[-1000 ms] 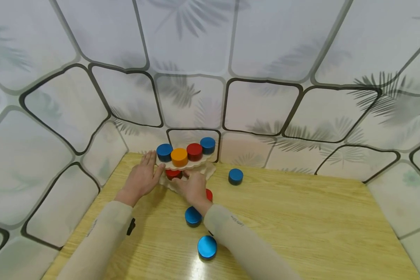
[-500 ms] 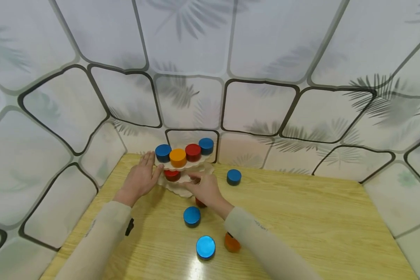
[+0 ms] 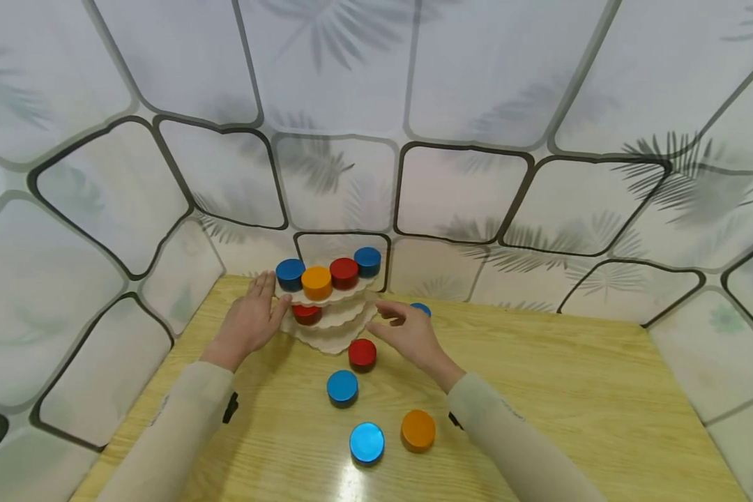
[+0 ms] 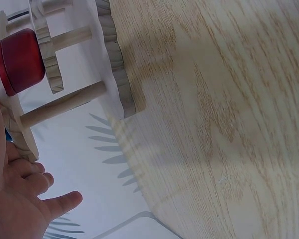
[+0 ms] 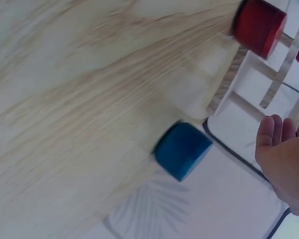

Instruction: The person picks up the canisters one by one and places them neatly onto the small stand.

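Note:
A wooden tiered stand with scalloped edges stands at the back left. On its top tier are a blue disc, an orange disc, a red disc and a second blue disc. Another red disc sits on the middle tier. My left hand rests against the top tier's left edge, fingers mostly straight and thumb near the front. To the right of the stand my right hand hovers, fingers loosely bent, with nothing in it.
Loose on the wooden table lie a red disc, a blue disc, a brighter blue disc and an orange disc. One more blue disc lies behind my right hand. Patterned walls enclose the table's back and sides.
My right hand has drawn away from the middle tier toward the right, leaving a red disc there. The loose red and orange discs are now uncovered. My left hand stays at the stand.

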A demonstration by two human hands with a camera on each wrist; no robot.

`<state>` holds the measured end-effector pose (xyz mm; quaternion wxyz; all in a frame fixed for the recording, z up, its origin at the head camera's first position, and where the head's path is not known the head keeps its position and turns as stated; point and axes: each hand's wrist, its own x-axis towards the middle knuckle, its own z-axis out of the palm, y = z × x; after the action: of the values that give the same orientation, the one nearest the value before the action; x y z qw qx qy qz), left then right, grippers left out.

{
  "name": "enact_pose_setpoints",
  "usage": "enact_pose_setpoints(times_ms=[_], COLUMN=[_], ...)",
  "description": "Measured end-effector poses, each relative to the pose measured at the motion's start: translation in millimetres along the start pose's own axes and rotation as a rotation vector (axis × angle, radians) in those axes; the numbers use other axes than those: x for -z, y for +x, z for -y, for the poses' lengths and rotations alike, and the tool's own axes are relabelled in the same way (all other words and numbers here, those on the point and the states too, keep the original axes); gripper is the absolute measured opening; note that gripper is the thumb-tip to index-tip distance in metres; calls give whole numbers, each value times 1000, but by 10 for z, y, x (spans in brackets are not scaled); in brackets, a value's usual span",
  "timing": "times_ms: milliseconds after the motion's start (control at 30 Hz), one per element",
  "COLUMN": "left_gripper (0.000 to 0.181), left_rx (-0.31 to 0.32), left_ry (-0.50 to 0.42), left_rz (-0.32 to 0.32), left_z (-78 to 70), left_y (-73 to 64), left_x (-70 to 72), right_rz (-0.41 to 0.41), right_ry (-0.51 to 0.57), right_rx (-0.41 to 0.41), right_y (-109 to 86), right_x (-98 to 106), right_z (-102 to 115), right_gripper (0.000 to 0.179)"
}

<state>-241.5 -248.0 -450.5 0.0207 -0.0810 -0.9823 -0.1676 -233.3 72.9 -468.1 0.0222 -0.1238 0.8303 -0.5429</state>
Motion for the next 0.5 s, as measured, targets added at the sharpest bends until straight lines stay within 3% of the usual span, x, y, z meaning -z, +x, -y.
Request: enact_pose_setpoints(times_ms=[200,500], left_gripper=[78,78], left_rx=[-5,-3], left_ry=[4,-3], left_rz=[-3,-7], left_z=[14,22], left_y=[6,11], left_x=[-13,-29], right_rz=[-3,-15], right_ry=[0,-3], right_rx=[15,-25], right_y=[-12,-15], right_x=[85,171], right_z=[-128,-269], right_gripper=[48,49])
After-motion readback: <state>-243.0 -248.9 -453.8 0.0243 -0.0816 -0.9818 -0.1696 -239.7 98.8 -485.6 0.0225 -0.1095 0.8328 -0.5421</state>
